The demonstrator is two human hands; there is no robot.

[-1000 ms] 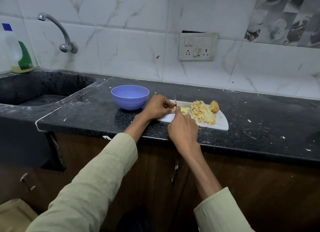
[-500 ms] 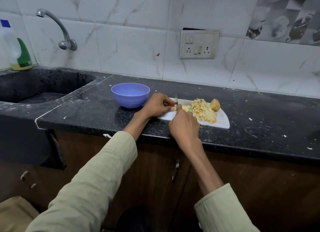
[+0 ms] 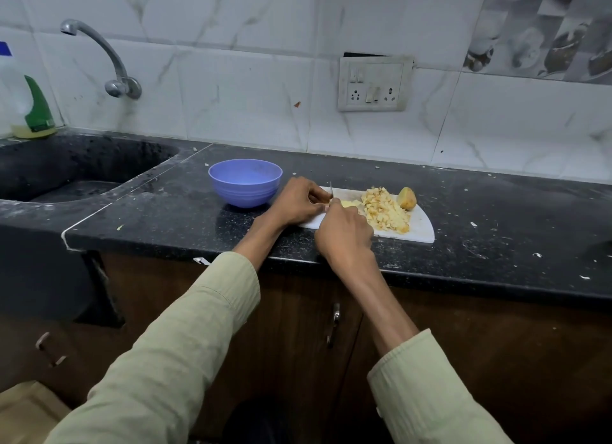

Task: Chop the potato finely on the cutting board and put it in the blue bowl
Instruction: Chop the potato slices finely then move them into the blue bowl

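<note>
Chopped potato heaped on a white cutting board, both hands working at the board's left end.

The chopped potato [image 3: 384, 210] lies mid-frame as a pile running from upper left to lower right, with an uncut potato end [image 3: 407, 198] just beside its upper right. The cutting board [image 3: 422, 233] lies long axis left to right on the dark table [image 3: 496, 218]. The left hand [image 3: 298, 201] curls its fingers round a small potato piece [image 3: 349, 204]; the right hand [image 3: 344, 235] grips a knife [image 3: 331, 189], tip up. The blue bowl [image 3: 245, 182], left of the board, looks empty.
</note>
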